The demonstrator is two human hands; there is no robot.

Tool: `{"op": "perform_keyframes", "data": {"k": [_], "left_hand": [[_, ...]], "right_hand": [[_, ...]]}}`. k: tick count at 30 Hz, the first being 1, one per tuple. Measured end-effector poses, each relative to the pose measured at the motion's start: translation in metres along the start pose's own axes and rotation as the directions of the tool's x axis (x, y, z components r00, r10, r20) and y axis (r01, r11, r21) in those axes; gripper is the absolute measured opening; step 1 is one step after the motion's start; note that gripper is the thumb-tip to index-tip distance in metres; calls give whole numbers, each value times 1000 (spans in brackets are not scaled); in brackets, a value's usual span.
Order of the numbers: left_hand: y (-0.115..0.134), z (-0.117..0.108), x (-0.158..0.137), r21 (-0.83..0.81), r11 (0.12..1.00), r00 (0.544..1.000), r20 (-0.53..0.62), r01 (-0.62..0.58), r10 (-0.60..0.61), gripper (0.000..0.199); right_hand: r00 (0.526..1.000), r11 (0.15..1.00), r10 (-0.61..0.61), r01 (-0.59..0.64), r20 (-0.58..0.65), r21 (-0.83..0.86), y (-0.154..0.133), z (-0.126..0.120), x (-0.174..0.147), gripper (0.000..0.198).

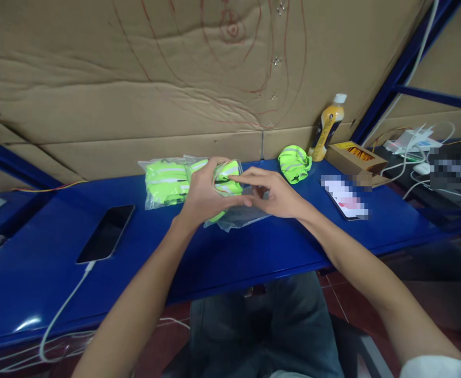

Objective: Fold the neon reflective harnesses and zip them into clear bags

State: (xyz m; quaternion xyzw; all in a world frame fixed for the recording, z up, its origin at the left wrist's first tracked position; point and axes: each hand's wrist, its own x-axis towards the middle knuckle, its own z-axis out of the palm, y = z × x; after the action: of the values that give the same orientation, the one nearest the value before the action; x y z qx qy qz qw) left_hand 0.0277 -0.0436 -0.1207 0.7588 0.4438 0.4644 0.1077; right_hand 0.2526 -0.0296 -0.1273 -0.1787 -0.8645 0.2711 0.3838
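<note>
My left hand [204, 193] is wrapped round a folded neon-yellow reflective vest [229, 170] with pale grey stripes, closed on it. Reaching in from the right, my right hand [278, 195] has its forefinger stretched out against the vest's folded edge. Its thumb is apart from that finger and lies near my left thumb. Clear plastic bags [240, 216] lie under and around the vest. Directly left of my left hand, a bagged neon-yellow vest [163, 181] rests on the blue table [230, 268]. Part of the held vest is hidden behind my left hand.
A crumpled neon-yellow bundle [294, 164] lies at the back right, beside a yellow drink bottle [327, 128] and an open cardboard box [356, 157]. A lit phone [344, 197] lies nearer. At left, a dark phone [107, 233] is plugged into a white cable [63, 307].
</note>
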Motion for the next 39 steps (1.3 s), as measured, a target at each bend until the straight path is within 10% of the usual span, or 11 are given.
{"op": "perform_keyframes", "data": {"k": [11,18,26,39], "left_hand": [[3,7,0,-297,953,998,-4,60,-64,90],[-2,-10,0,130,988,977,184,88,-111,98],[-9,-26,8,10,1000,964,267,7,-10,73],[17,-9,2,-355,920,976,192,166,-103,67]], "right_hand": [[999,926,-20,7,-32,-379,1,19,-2,32],[927,982,190,-185,-323,46,15,13,4,40],[891,928,273,-146,-363,342,8,-2,14,53],[905,994,-86,107,-417,27,5,-4,10,22]]}}
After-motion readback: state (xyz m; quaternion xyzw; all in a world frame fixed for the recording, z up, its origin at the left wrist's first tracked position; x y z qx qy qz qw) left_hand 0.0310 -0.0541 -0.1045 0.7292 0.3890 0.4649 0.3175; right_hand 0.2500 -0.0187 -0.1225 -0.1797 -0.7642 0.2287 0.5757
